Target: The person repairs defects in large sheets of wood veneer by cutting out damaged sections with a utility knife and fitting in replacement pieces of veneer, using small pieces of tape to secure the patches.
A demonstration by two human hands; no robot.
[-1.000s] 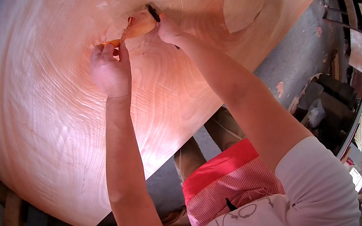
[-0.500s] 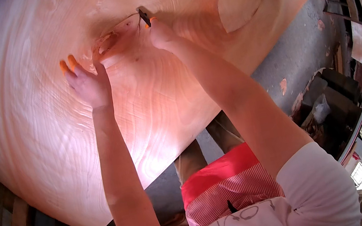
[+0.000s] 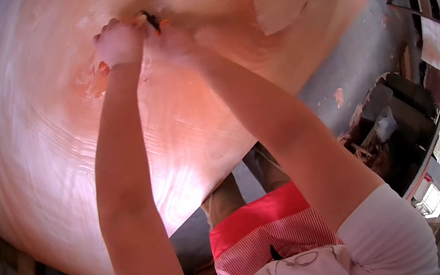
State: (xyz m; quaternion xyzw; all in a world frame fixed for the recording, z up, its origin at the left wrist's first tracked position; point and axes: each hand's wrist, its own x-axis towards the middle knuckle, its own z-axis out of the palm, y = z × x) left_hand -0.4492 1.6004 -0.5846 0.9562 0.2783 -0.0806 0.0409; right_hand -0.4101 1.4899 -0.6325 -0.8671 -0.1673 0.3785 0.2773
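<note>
One wood veneer sheet (image 3: 55, 137): thin, light, brittle. Left hand (image 3: 117, 40) presses it; right hand (image 3: 172, 34) grips small dark tool (image 3: 151, 20).

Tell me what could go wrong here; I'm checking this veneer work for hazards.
The left hand and right hand sit close together around a small dark tool on the veneer sheet; a slip could nick a finger. The sheet already looks torn by the left hand, so pressure may spread the split. Both arms are fully stretched, which likely weakens control.
</note>
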